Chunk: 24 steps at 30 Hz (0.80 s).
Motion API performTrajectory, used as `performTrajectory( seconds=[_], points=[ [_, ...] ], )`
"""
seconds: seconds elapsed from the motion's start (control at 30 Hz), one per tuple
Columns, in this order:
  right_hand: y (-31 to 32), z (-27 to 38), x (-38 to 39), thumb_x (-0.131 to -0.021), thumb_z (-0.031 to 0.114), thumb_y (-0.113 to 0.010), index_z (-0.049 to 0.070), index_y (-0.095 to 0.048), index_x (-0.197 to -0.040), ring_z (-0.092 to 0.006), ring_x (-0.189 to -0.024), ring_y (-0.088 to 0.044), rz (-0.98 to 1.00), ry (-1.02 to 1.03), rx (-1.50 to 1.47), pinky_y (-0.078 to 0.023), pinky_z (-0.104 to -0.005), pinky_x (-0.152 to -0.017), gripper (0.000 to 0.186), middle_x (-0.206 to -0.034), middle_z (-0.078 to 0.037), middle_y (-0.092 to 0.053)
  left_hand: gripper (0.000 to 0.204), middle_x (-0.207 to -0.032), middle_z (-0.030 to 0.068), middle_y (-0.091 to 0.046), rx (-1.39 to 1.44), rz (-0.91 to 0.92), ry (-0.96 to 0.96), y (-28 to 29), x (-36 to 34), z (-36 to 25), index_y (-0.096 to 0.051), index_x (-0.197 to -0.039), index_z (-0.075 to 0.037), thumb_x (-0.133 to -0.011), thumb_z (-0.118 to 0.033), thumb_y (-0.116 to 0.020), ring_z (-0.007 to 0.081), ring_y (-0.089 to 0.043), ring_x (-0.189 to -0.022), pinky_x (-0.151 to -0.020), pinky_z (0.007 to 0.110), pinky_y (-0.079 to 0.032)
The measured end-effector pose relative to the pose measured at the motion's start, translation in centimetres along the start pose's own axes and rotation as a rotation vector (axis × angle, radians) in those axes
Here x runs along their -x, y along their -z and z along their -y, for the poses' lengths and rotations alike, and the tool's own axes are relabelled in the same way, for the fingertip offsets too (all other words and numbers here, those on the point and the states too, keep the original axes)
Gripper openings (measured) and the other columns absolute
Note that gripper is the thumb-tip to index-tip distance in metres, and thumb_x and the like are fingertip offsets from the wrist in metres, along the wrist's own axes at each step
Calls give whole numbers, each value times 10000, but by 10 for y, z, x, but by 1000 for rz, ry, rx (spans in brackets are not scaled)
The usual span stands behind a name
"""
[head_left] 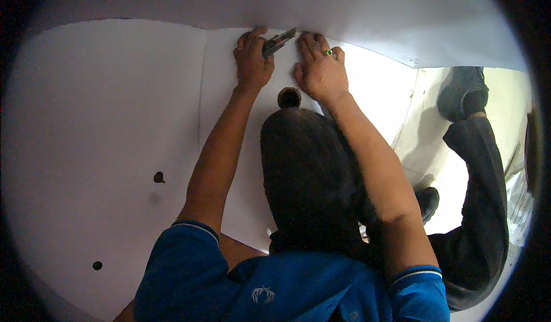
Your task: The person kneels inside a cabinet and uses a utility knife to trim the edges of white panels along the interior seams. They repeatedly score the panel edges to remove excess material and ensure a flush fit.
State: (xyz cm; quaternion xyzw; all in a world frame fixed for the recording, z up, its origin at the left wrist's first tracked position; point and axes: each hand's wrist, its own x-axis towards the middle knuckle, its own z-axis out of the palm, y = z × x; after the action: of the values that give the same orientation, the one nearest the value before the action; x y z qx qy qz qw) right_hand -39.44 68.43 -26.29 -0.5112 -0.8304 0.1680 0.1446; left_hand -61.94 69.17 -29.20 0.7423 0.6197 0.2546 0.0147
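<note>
At the far edge of a white sheet-like surface (241, 150), my left hand (253, 61) grips a utility knife (279, 42) on its thumb side. The knife's tip points up and to the right, near the line where the white surface meets the pale upright wall (275, 6). My left fingertips reach that same line. Just right of the knife, my right hand (322, 69) rests on the surface with fingers spread, holding nothing. A ring with a green stone (328, 52) is on one finger.
A dark knee (310, 167) fills the middle, just below a brown-rimmed round hole (288, 97). Smaller dark holes (159, 177) lie to the left. On the right, a black-trousered leg (482, 196) with a dark shoe (459, 95) stands on pale floor tiles (425, 127). Another shoe (427, 204) shows nearer.
</note>
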Motion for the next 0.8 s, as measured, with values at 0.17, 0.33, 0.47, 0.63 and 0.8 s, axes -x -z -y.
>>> performTrajectory(
  seconds=[0.17,0.33,0.47,0.63,0.8],
  points=[
    [-6,-1,15,-1073,393,-460,101,-440,-1604,-288,-1601,-256,-10,47,87,-235,-553,-1265,607,-1719,-66,-337,324,-1334,101,-680,55,-47,-89,6,-6,2,-639,-1153,-55,-855,-104,-758,380,-581,-1264,-1058,537,-464],
    [-14,-1,27,-1099,444,-404,150,-366,-1655,-291,-1637,-168,69,101,146,-143,-588,-1305,630,-1752,-42,-276,501,-1233,192,-734,141,239,35,74,-16,20,-624,-1394,-66,-992,-342,-740,392,-723,-1091,-950,470,-571],
    [-13,0,26,-1060,459,-483,160,-398,-1640,-283,-1632,-189,63,62,112,-135,-603,-1300,658,-1744,-36,-297,472,-1232,156,-745,-70,469,-49,101,-38,17,-666,-1314,-94,-1018,-462,-669,367,-726,-1093,-933,471,-580],
    [-13,3,24,-1035,450,-526,149,-417,-1629,-281,-1630,-196,66,52,78,-142,-609,-1296,675,-1741,-36,-305,384,-1110,105,-754,-206,464,-382,96,-71,7,-685,-1252,-127,-1021,-433,-662,316,-744,-992,-814,455,-613],
    [-16,1,25,-1026,437,-535,144,-422,-1626,-288,-1630,-193,48,51,56,-145,-609,-1298,677,-1742,-37,-302,348,-1075,66,-722,-303,411,-599,88,-89,-1,-691,-1244,-163,-1008,-418,-671,293,-745,-928,-762,435,-631]
  ],
)
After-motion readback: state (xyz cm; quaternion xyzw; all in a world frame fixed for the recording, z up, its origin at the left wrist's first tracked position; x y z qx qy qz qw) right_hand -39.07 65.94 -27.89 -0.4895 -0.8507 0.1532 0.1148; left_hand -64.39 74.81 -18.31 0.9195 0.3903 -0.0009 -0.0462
